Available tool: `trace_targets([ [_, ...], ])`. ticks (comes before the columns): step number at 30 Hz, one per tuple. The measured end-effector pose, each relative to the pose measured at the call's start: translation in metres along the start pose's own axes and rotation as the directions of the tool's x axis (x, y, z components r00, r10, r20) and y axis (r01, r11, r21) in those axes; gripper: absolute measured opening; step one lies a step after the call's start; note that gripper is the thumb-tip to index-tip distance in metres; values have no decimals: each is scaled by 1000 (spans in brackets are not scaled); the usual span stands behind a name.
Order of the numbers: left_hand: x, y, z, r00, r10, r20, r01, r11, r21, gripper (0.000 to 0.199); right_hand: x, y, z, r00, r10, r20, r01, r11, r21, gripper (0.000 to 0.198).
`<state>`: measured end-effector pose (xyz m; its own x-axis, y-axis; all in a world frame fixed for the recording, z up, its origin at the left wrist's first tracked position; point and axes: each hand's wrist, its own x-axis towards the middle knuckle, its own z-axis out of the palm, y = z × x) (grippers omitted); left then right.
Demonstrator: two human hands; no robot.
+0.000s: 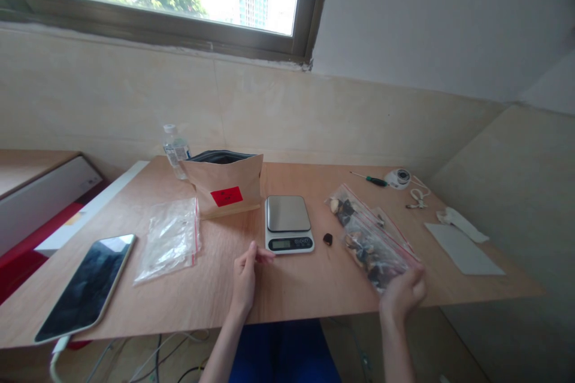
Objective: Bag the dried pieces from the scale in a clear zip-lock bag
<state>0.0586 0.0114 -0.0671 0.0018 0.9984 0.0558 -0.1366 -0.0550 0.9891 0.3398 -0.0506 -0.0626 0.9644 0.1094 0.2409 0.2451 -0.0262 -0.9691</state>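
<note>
Under the right hand, fingers gripping, a half-hidden filled bag; left hand fingers loosely curled, empty.

A wooden table stands under the window. On it lie a phone, bags, a scale, a bottle and a screwdriver.

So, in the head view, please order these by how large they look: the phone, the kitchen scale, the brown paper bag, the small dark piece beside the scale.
1. phone, though it lies nearest the camera
2. brown paper bag, close to it, so unsure
3. kitchen scale
4. small dark piece
</note>
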Motion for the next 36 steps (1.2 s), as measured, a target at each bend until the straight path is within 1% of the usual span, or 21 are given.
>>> trace_targets([
  [1,0,-1,0,1000,1,-2,-1,1000,-1,50,-4,1,-1,993,-111,-38,110,993,-39,38],
  [2,0,-1,0,1000,1,-3,-1,1000,-1,48,-8,0,-2,971,-228,-77,221,971,-86,37],
  [4,1,-2,0,1000,2,-5,-2,1000,-3,43,-17,-4,-4,888,-442,-127,411,887,-209,39],
  [6,2,-3,1,1000,2,-7,-2,1000,-5,39,-27,-10,-4,794,-600,-100,551,779,-299,34],
  [8,3,-3,1,1000,1,-7,-1,1000,-9,38,-36,-16,1,718,-696,15,668,682,-296,22],
  [10,3,-3,1,1000,0,-2,0,1000,-13,38,-43,-18,11,645,-716,267,763,621,-179,18],
  [11,3,-3,1,1000,0,1,0,1000,-15,38,-47,-17,17,584,-691,427,791,602,-107,19],
  [12,3,-3,1,1000,1,5,-1,1000,-16,38,-50,-13,23,506,-645,573,807,588,-50,21],
  [13,2,-2,1,1000,2,7,-2,1000,-16,37,-53,-9,30,431,-589,684,817,577,-19,24],
  [14,2,-2,1,1000,4,9,-4,1000,-15,37,-55,-3,35,377,-537,754,825,565,-10,26],
  [15,2,-1,1,1000,6,11,-6,1000,-15,38,-56,3,41,350,-500,793,831,556,-16,28],
  [17,1,0,1,1000,8,12,-8,1000,-13,38,-57,14,49,345,-460,818,826,563,-32,31],
  [20,1,2,2,1000,10,13,-9,1000,-11,39,-53,22,55,374,-430,822,779,627,-27,33],
  [22,1,4,2,1000,10,14,-10,1000,-8,39,-48,20,59,398,-414,819,734,680,-13,34],
  [27,1,5,3,1000,12,12,-12,1000,2,41,-45,-12,79,464,-426,777,639,768,40,30],
  [29,1,4,4,1000,13,15,-13,1000,6,41,-51,-28,93,472,-452,756,614,784,86,28],
  [30,1,3,4,1000,15,16,-15,1000,8,42,-55,-34,101,458,-464,758,608,786,113,28],
  [31,1,3,4,1000,18,17,-18,1000,12,42,-59,-39,107,430,-471,770,607,782,140,28],
  [34,1,3,3,999,32,11,-32,999,28,42,-71,-44,121,320,-464,826,612,767,193,28],
  [35,1,3,3,999,36,9,-37,999,36,42,-74,-43,122,301,-461,835,611,766,202,28],
  [36,1,3,3,999,40,8,-40,998,43,42,-76,-42,120,299,-466,833,607,766,211,28],
])
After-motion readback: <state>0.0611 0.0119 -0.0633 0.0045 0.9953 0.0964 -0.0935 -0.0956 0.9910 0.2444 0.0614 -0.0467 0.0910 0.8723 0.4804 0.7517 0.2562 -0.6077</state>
